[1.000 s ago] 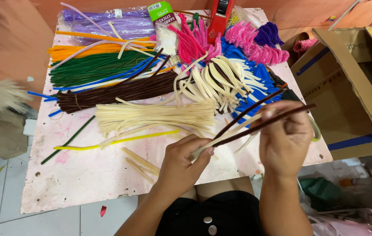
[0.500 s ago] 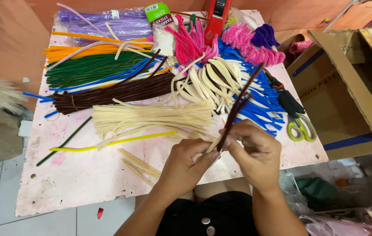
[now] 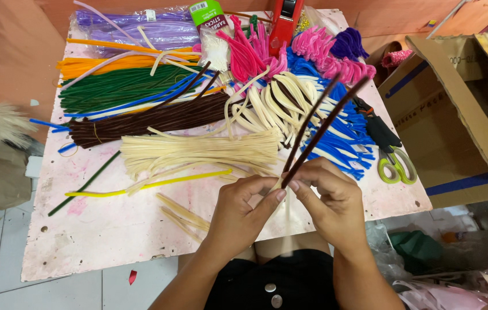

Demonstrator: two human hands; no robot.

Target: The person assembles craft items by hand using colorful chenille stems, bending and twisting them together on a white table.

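Over the near edge of a pale pink board [image 3: 112, 229], my left hand [image 3: 242, 211] and my right hand [image 3: 329, 198] meet and pinch the lower ends of two dark brown pipe cleaners [image 3: 319, 126]. The stems rise up and to the right from my fingers. A cream pipe cleaner end [image 3: 276, 185] sticks out between my left fingers at the same spot. Just beyond my hands lies a bundle of cream pipe cleaners [image 3: 198, 150]. A single yellow stem [image 3: 146, 185] lies to its left.
Bundles of green [image 3: 117, 89], orange, purple, dark brown [image 3: 146, 120], blue [image 3: 341, 138] and pink pipe cleaners [image 3: 249, 54] cover the far board. Green-handled scissors [image 3: 396, 163] lie at the right edge. An open cardboard box [image 3: 462, 115] stands to the right.
The brown stems swung from nearly level to steeply upright. My right hand came in from the right and closed against my left hand at their lower ends.
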